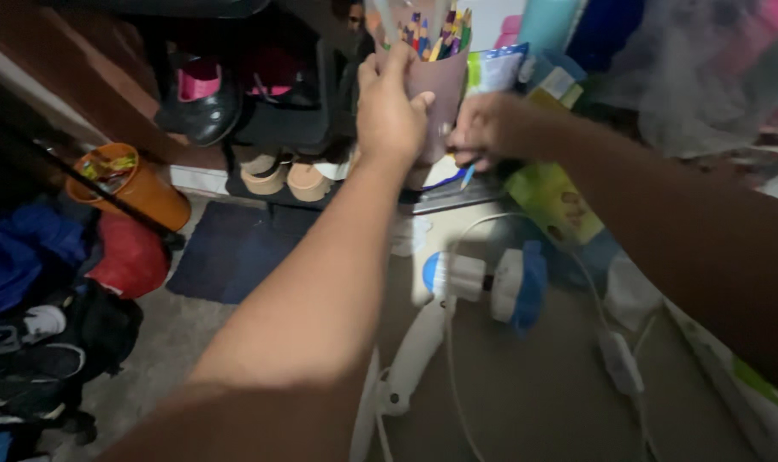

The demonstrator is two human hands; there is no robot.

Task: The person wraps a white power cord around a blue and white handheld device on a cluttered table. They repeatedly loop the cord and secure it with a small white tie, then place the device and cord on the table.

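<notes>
Left hand is wrapped around the side of the upright cup of pencils, which stands straight ahead at arm's length, while the right hand sits just beside its base, fingers curled around something blurred.

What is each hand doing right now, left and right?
Left hand: closed around the tall mauve cup of coloured pencils.
Right hand: curled shut beside the cup's base, seemingly pinching a thin blue pencil; blurred.

Orange bucket beside red ball; black shoe on rack; dark mat below
</notes>
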